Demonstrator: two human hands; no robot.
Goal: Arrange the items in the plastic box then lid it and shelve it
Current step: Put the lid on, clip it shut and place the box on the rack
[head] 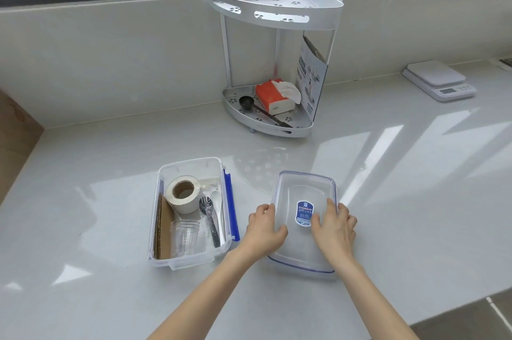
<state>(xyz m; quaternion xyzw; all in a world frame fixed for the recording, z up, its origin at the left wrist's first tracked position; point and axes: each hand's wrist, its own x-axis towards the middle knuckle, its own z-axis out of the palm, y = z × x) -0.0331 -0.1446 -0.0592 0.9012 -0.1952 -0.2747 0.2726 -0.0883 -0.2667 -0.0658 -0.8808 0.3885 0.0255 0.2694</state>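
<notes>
Pale glossy counter (388,201) under a window, streaked with reflected light. Toward the back, a white two-tier corner shelf (273,4), lower tier holding an orange tissue pack (273,100), a black scoop (245,103) and a printed card (311,79) leaning upright. Far right, a white kitchen scale (439,80).

Near centre-left, the clear plastic box (191,165), uncovered, long axis running away from the camera with a slight lean to the right. Inside: a tape roll (184,194) toward the far end, a clear jar (184,237) lying at the near end, corrugated cardboard (164,231) standing along the left wall, a black fork (209,218) and a white spoon (217,206) lengthwise along the right wall (heads pointing away).

Just beside the box, to its right, the lid (304,182) flat on the counter, long axis likewise pointing away, blue-labelled. Left hand (264,224) clasping the lid's left edge, thumb on top; right hand (333,224) spread, fingers pressing its right edge.
</notes>
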